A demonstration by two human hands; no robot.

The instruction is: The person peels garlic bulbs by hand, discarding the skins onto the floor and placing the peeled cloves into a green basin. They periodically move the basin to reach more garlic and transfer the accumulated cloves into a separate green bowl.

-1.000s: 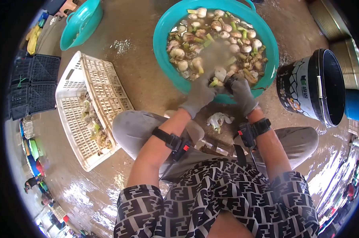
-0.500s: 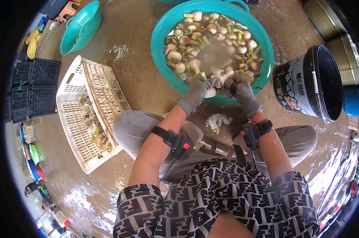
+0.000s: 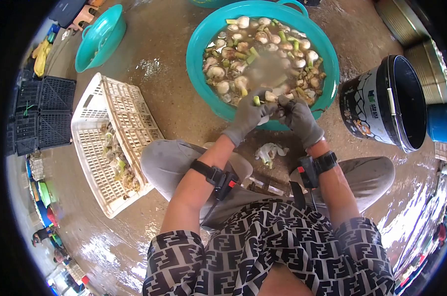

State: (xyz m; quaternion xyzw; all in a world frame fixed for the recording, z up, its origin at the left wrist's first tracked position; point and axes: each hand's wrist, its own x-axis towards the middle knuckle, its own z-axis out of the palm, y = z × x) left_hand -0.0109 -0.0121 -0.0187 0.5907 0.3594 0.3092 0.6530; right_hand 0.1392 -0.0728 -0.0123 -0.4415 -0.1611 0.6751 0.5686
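Note:
A round teal tub (image 3: 197, 74) holds murky water with many garlic bulbs (image 3: 215, 72) with short green stems. Over its near rim, my left hand (image 3: 252, 114), in a grey glove, is closed around a garlic bulb with a cut green stem end (image 3: 257, 100). My right hand (image 3: 300, 118), gloved too, meets it with bent fingers at the pale bulb (image 3: 271, 96); dark fingertips hide part of what lies between the hands. A scrap of pale peel with a green stalk (image 3: 271, 152) lies on the floor below the tub.
On the left stands a white plastic crate (image 3: 92, 167) with garlic scraps inside. Behind it are a smaller teal basin (image 3: 110, 37) and stacked black crates (image 3: 55, 111). To the right are a black bucket (image 3: 366, 111), a blue container (image 3: 441, 123) and metal tins (image 3: 398, 19).
Both hands have shifted slightly; my right fingers have moved closer in against the left ones. The pale piece between them now sits at a different angle.

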